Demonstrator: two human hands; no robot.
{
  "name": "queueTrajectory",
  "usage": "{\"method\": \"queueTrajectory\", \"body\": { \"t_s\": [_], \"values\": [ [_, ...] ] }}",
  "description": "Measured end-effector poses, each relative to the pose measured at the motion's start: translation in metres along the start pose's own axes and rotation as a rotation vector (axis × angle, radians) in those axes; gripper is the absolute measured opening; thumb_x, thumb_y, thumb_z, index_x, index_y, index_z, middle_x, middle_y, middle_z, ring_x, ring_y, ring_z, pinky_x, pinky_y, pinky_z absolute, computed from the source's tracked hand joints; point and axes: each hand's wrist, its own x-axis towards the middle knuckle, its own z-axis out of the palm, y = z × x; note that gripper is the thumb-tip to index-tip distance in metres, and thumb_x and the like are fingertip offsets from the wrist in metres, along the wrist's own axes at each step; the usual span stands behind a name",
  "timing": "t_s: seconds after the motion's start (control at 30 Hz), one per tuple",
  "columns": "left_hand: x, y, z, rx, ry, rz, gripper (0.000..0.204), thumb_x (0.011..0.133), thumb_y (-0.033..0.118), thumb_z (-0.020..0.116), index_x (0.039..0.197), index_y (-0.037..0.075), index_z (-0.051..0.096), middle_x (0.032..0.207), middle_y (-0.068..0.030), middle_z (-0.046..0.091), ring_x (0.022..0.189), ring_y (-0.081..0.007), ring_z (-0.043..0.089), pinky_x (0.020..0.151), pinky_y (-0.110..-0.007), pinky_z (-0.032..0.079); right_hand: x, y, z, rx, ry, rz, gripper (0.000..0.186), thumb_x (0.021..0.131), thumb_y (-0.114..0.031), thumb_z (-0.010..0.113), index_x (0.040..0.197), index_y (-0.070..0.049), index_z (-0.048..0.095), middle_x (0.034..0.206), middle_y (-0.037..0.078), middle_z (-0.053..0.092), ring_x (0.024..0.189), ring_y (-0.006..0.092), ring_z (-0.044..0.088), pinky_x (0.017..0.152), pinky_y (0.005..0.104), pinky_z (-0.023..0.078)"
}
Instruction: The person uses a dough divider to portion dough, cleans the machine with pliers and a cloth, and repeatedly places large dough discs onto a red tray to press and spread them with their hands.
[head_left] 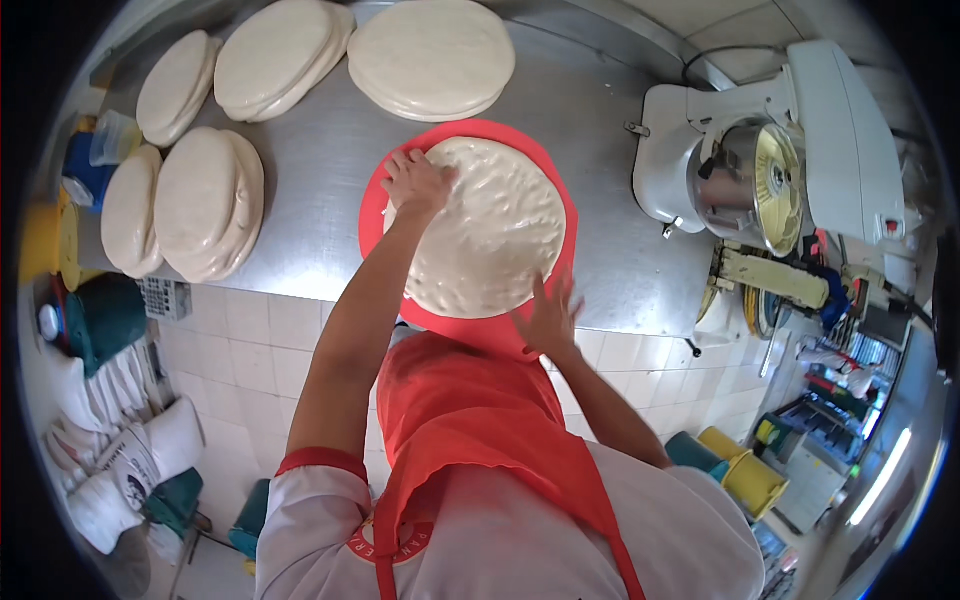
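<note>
A round, flat piece of pale dough (480,235) with a dimpled, shiny top lies on a wide red round tray or mat (375,215), whose rim shows around it. At the dough's upper left edge rests my left hand (416,182), its fingers apart and slightly bent, the fingertips over the red border and the thumb side against the dough. My right hand (550,318) is by the lower right edge, fingers spread and a little blurred, the tips touching or just beside the dough. Neither hand grips anything that I can see.
Stacked rounds of dough (432,58) stand along the far and left parts of the steel table (590,130). To the right is a white stand mixer (670,150) with a metal bowl (735,185). My red apron (470,400) meets the table's near edge.
</note>
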Motion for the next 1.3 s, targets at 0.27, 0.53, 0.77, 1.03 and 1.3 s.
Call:
{"method": "queueTrajectory", "body": {
  "t_s": [0.27,0.53,0.77,1.03,1.3],
  "values": [
    [0.03,-0.061,-0.018,-0.274,-0.174,0.129,0.043,0.088,0.035,0.069,0.11,0.004,0.051,0.105,-0.0188,0.067,0.094,-0.0404,0.065,0.082,-0.051,0.052,0.164,-0.072,-0.045,-0.324,0.01,-0.166,0.104,0.079,-0.074,0.059,0.158,-0.026,0.012,0.163,0.02,-0.001,0.147,0.051,0.004,0.11,0.0713,0.019],
    [0.001,-0.071,0.004,-0.364,-0.091,-0.004,0.05,0.085,0.024,0.071,0.125,0.005,0.05,0.123,-0.0181,0.056,0.117,-0.0373,0.053,0.097,-0.046,0.048,0.202,-0.088,-0.051,-0.486,-0.017,-0.578,0.108,0.074,-0.067,0.069,0.158,-0.023,0.016,0.164,0.019,0.002,0.148,0.0462,0.007,0.113,0.065,0.023],
    [-0.09,-0.061,-0.011,-0.52,0.047,0.077,0.065,0.086,0.018,0.064,0.142,0.0,0.039,0.145,-0.0248,0.038,0.14,-0.04,0.032,0.116,-0.046,0.029,0.219,-0.123,-0.064,-0.525,-0.137,-0.674,0.108,0.073,-0.063,0.073,0.157,-0.025,0.017,0.163,0.019,0.002,0.146,0.0508,0.01,0.113,0.0661,0.021],
    [-0.144,-0.066,-0.042,-0.177,-0.45,0.219,0.103,0.079,0.055,0.071,0.156,0.008,0.019,0.163,-0.0164,0.006,0.151,-0.0355,0.003,0.121,-0.049,0.014,0.173,-0.082,-0.025,-0.068,0.183,-0.604,0.071,0.093,-0.05,0.056,0.153,-0.019,0.033,0.16,0.022,0.02,0.146,0.0408,0.023,0.114,0.0533,0.028],
    [-0.046,-0.033,-0.037,-0.022,-0.453,0.146,0.093,0.076,0.065,0.069,0.144,0.008,0.042,0.135,-0.0184,0.055,0.139,-0.0358,0.037,0.11,-0.054,0.034,0.086,-0.052,0.046,-0.2,0.345,-0.226,0.064,0.097,-0.052,0.046,0.154,-0.03,0.028,0.164,0.013,0.01,0.148,0.0435,0.012,0.117,0.0619,0.012]
  ]
}}
